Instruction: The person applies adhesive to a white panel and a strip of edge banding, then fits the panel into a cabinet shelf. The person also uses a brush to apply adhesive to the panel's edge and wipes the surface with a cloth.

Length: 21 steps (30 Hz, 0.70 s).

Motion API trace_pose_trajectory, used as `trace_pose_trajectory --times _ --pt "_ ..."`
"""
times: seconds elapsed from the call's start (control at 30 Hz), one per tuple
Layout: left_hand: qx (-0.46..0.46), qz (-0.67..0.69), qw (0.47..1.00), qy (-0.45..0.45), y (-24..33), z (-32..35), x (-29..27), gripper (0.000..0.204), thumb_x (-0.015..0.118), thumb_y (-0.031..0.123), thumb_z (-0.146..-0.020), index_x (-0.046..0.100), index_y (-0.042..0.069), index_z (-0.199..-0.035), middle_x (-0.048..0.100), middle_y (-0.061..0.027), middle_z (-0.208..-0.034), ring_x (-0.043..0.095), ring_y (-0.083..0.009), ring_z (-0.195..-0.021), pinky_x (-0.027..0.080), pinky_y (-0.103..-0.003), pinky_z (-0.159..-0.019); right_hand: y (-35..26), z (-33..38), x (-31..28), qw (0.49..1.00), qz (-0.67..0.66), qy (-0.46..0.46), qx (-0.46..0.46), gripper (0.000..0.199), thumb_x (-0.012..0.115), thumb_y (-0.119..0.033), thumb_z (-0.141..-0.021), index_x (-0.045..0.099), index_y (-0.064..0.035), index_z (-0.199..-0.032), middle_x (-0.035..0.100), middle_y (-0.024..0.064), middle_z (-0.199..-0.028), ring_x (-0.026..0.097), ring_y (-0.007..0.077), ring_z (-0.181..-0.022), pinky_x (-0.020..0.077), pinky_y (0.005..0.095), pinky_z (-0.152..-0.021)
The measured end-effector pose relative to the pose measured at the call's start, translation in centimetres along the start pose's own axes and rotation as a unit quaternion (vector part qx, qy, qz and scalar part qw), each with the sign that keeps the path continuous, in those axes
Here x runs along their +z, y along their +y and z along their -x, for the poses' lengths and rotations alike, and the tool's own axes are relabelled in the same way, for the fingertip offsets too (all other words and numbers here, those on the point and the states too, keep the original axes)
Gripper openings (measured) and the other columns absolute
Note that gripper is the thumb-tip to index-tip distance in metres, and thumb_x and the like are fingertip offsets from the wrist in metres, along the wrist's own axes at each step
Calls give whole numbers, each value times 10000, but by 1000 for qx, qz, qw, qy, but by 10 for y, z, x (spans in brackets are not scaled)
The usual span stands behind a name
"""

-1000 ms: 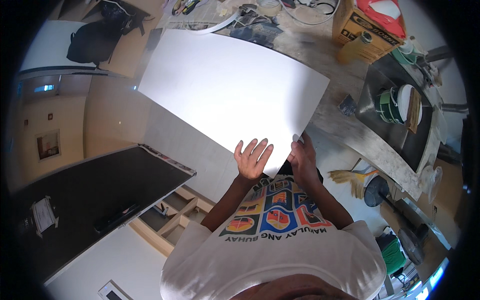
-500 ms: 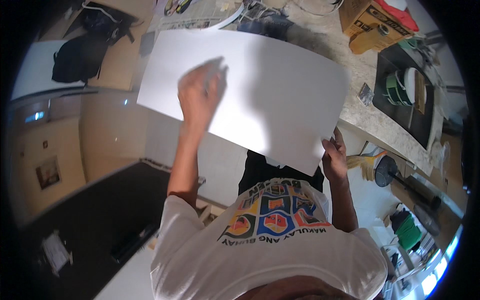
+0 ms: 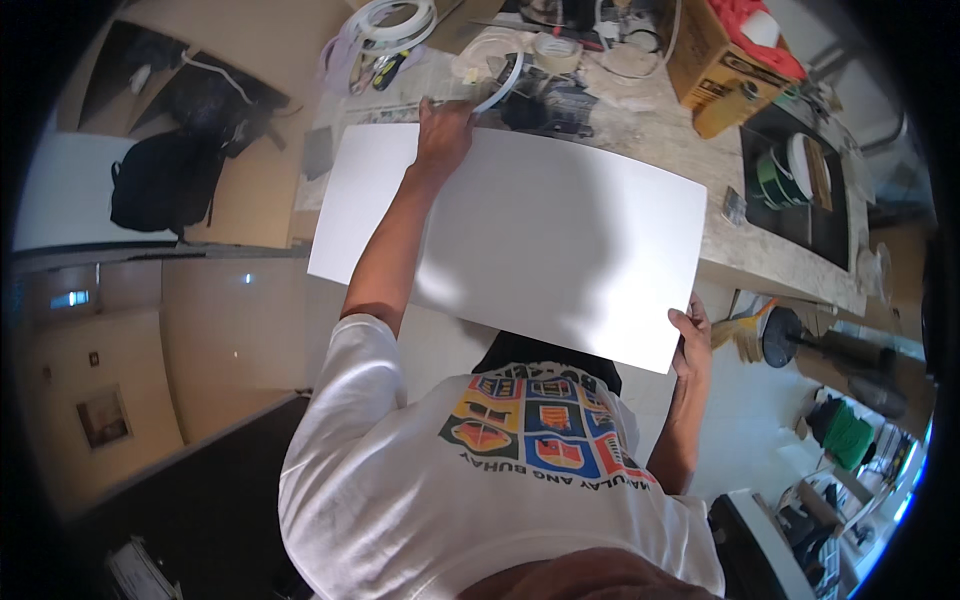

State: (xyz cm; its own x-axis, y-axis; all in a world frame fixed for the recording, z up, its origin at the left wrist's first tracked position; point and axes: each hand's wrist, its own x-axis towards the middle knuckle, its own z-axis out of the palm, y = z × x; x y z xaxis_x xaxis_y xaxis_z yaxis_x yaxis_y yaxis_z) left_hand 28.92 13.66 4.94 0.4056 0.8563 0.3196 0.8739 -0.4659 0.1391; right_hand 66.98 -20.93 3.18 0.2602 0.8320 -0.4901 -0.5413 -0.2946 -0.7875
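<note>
Lying across the near edge of the cluttered stone worktop (image 3: 745, 250), a big white board (image 3: 530, 235) is gripped at its far left edge by the left hand (image 3: 443, 125) and pinched at its near right corner by the right hand (image 3: 692, 335).

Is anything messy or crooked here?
The big white board lies slanted on the stone counter, with its near edge sticking out past the counter. The left hand grips its far edge and the right hand its near corner. Behind it, tape rolls and cables lie jumbled.
</note>
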Motion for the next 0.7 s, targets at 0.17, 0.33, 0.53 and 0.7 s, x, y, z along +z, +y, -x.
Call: trace_pose_trajectory --times 0.17,0.33,0.53,0.7 --pt "-129 122 942 284 -13 102 -78 181 674 122 -941 662 -28 -1041 684 -199 -958 666 -346 -886 523 -422 -821 -1 -9 -1 1000 12 -13 20 598 688 -13 -842 481 53 -1399 643 174 -1236 680 265 -1034 560 357 -918" --pt "-521 219 746 352 -28 273 -108 283 615 159 -999 555 -40 -1191 638 -127 -956 653 -212 -835 499 -326 -693 -2 -22 7 999 -21 35 32 570 669 -20 -852 494 67 -1387 639 183 -1245 660 284 -1091 543 375 -955" --pt "-711 267 500 416 -58 373 -41 435 699 94 -889 456 14 -1242 627 -148 -962 615 -225 -653 491 -341 -497 -26 -16 10 997 66 11 36 614 675 -38 -818 490 91 -1388 643 187 -1258 659 273 -1092 535 353 -945" --pt "-713 452 417 337 -91 354 -8 397 657 245 -964 506 58 -1280 615 -135 -1135 576 -209 -866 471 -395 -660 -44 -18 7 987 154 -35 37 676 728 -48 -783 487 84 -1401 656 159 -1263 662 208 -1096 515 318 -975"
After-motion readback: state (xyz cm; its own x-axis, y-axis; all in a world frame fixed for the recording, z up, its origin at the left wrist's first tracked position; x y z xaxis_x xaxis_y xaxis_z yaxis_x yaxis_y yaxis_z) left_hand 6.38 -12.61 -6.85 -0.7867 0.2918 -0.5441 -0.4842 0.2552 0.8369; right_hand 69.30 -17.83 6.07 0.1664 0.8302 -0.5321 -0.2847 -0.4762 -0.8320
